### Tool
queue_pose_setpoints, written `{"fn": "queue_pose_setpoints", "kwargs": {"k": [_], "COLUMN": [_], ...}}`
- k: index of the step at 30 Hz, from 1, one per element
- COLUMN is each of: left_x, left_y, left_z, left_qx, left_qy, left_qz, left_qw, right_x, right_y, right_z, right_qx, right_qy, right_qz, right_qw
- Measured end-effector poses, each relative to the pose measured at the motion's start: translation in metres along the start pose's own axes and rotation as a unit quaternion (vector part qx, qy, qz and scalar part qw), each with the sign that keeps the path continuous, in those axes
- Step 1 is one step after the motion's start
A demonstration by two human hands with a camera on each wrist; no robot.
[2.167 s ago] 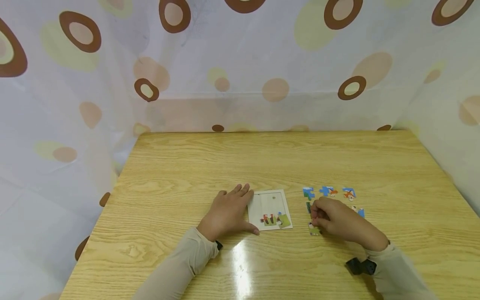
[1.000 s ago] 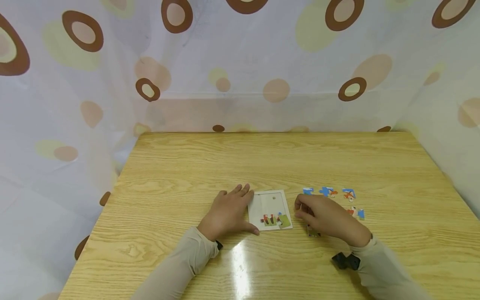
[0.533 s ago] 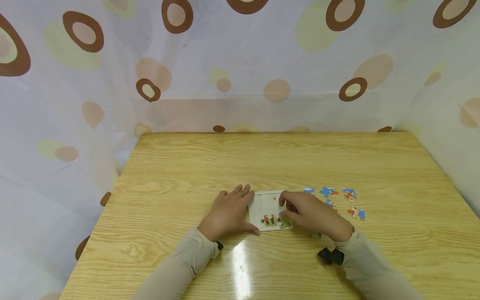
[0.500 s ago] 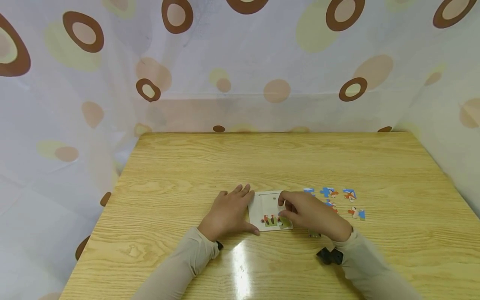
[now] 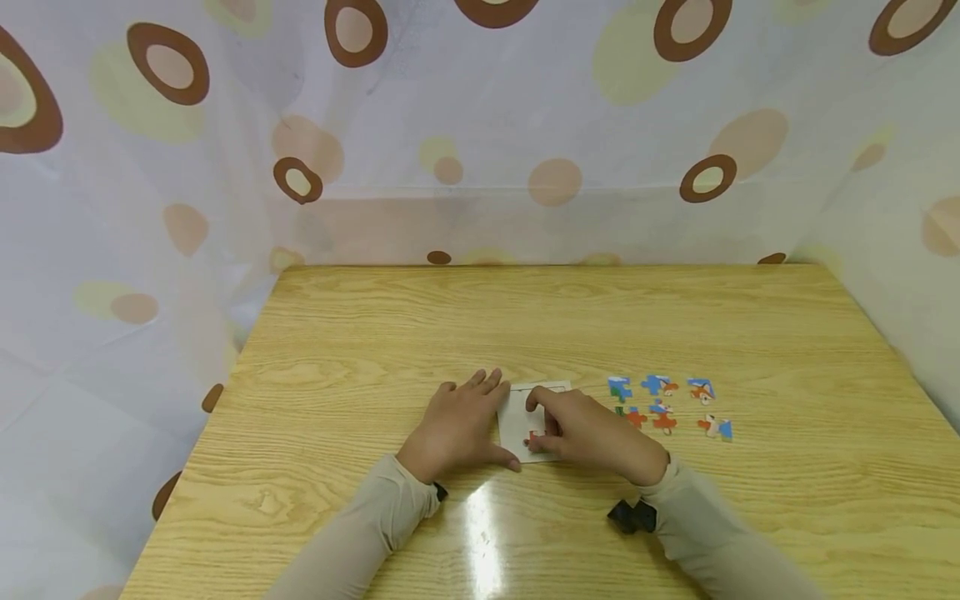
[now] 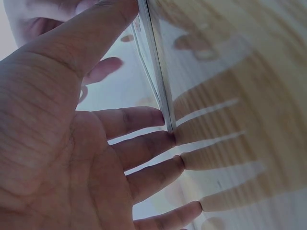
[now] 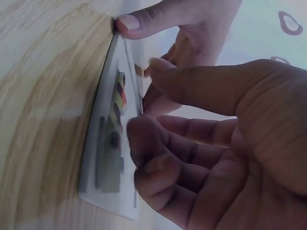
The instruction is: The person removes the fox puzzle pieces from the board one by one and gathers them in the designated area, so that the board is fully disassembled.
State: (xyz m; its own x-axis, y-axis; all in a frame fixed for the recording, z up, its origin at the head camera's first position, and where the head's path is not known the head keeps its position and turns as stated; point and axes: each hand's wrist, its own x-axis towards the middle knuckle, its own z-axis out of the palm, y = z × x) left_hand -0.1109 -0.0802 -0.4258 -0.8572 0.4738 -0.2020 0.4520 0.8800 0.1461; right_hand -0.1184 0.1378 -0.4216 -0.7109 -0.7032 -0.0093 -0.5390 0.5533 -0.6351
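My left hand point(image 5: 453, 429) rests on the table with its fingers spread, thumb and fingertips against the left side of a flat white puzzle tray point(image 5: 512, 417). In the left wrist view the tray's edge point(image 6: 160, 79) shows nearly edge-on. My right hand point(image 5: 588, 433) is over the tray's right part, thumb and index finger apart with no piece visible between them. Red and green puzzle pieces point(image 7: 117, 103) lie inside the tray in the right wrist view. In the head view just a bit of a red piece point(image 5: 534, 438) shows; the right hand covers the others.
Several loose puzzle pieces lie in rows right of the tray, among them an orange-and-blue piece point(image 5: 702, 390) and a white-and-blue piece point(image 5: 716, 427). Beneath everything is a wood-grain table point(image 5: 420, 317). A patterned curtain point(image 5: 480, 150) stands behind it and along both sides.
From the loose pieces, my right hand has moved left to above the tray, uncovering pieces in the middle row. The left hand stays at the tray's left edge.
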Motion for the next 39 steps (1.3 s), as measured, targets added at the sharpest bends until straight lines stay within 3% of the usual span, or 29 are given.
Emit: {"fn": "queue_pose_setpoints", "kwargs": {"k": [13, 26, 39], "left_x": [-0.0005, 0.0002, 0.0001], "left_y": [0.0025, 0.0009, 0.0004], "left_z": [-0.0021, -0.0019, -0.0011], "left_qx": [0.002, 0.005, 0.008], "left_qy": [-0.007, -0.007, -0.009], "left_qz": [0.001, 0.000, 0.000], "left_qw": [1.0000, 1.0000, 0.9999], "right_x": [0.0040, 0.0018, -0.0006], "right_y": [0.0054, -0.0005, -0.0039], "right_z": [0.0053, 0.0035, 0.0042], "right_qx": [-0.004, -0.009, -0.013], "right_qy": [-0.022, -0.041, -0.034], "right_qz": [0.029, 0.031, 0.022], "right_qw": [0.9993, 0.9986, 0.9991]}}
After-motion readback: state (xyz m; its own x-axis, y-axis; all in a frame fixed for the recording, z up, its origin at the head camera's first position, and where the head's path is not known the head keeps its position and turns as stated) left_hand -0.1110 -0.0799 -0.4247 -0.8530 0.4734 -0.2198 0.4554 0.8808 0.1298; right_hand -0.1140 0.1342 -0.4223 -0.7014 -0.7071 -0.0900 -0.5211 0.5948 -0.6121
